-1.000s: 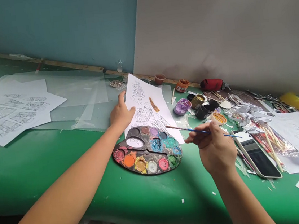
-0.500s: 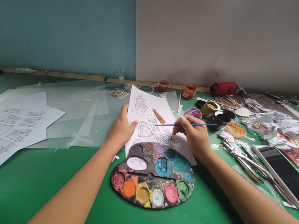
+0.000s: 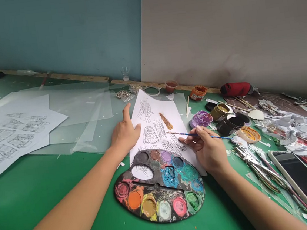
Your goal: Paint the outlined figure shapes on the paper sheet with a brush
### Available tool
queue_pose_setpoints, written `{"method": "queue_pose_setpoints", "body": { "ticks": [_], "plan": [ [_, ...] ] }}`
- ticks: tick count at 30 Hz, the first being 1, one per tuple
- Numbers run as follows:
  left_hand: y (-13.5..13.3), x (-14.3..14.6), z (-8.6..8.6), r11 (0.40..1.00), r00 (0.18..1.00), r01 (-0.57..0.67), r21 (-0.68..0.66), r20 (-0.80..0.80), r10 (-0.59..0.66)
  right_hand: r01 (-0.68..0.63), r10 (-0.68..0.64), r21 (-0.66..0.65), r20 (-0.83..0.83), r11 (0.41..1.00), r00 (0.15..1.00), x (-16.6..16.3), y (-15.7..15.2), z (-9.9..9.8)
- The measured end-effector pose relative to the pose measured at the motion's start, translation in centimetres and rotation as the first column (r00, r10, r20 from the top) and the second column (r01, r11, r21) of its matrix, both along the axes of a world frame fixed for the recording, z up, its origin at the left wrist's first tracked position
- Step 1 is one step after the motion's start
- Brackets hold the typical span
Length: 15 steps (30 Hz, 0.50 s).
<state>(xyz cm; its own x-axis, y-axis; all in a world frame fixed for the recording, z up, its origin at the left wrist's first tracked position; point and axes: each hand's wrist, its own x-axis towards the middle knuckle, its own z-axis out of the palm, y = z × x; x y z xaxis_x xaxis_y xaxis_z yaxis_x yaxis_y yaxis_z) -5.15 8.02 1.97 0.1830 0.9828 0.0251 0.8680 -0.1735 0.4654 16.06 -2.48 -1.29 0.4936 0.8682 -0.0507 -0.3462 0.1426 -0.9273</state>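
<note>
On the green worktop (image 3: 21,198), well in from its far edge, in order of size:

Sheet (image 3: 158,110), white, line-drawn. Lies between the hands. Likely light, limp and easily creased or smudged; best taken by a bare margin or far corner.

Palette (image 3: 157,178), dark, with filled paint wells. Laid over the sheet's near end, paper showing through the thumb hole; nearer the worktop's front than both hands. Looks stiff and fairly light; wet paint may make it slick. Hold by outer rim or thumb hole.

Left hand (image 3: 124,135). At the sheet's left margin, fingers spread and forefinger raised, thumb at the paper; grips nothing.

Right hand (image 3: 209,147). Over the sheet's right margin, fingertips closed round the brush.

Brush (image 3: 182,134), blue-handled. Slants across the sheet, tip towards the left hand; contact with paper cannot be told. Judged light, stiff in the handle, soft at the bristles; grip the handle behind the tip.

Brown patch (image 3: 166,121). On the sheet, just beyond the brush tip; paint or loose piece, unclear.
</note>
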Motion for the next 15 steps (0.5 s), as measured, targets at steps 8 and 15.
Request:
{"method": "queue_pose_setpoints", "body": {
  "ticks": [8,15],
  "plan": [
    [-0.6,-1.3,0.6,0.986,0.989,0.117,0.121,-0.100,-0.105,0.039,-0.039,-0.031,0.001,0.999,0.999,-0.5,-3.2,0.5],
    [1.2,-0.9,-0.2,0.888,0.896,0.441,0.126,-0.110,-0.430,-0.043,0.041,0.007,0.195,0.999,0.980,-1.1,2.8,1.6]
  ]
}}
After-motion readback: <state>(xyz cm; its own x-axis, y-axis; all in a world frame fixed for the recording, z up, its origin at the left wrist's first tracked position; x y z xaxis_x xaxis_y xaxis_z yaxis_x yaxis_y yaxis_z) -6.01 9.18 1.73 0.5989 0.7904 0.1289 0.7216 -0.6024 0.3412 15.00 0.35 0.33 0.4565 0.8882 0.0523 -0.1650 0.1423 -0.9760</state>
